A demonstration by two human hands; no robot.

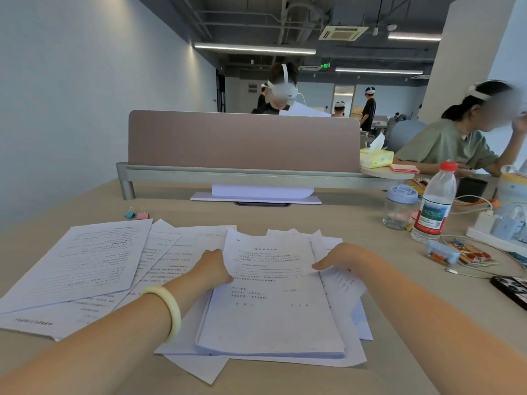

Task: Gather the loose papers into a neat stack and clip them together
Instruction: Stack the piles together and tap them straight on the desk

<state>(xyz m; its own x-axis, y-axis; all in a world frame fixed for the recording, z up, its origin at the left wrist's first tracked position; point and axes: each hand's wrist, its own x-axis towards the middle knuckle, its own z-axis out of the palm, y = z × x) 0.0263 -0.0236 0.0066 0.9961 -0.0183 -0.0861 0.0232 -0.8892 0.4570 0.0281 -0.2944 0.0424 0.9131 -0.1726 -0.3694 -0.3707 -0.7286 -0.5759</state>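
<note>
Left hand (215, 266) grips the stack (273, 309) by its left edge; right hand (339, 258) seems to pinch the right edge (fingers partly hidden). Two clips (142, 215) lie behind, well apart from it.

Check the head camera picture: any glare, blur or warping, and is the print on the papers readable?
Head view: even ceiling light, no glare on the white printed sheets, only soft shadows under them; their print is too soft to read. Head view: wide-angle warping bows the beige desk and stretches both forearms; left hand and right hand look sharp.
</note>
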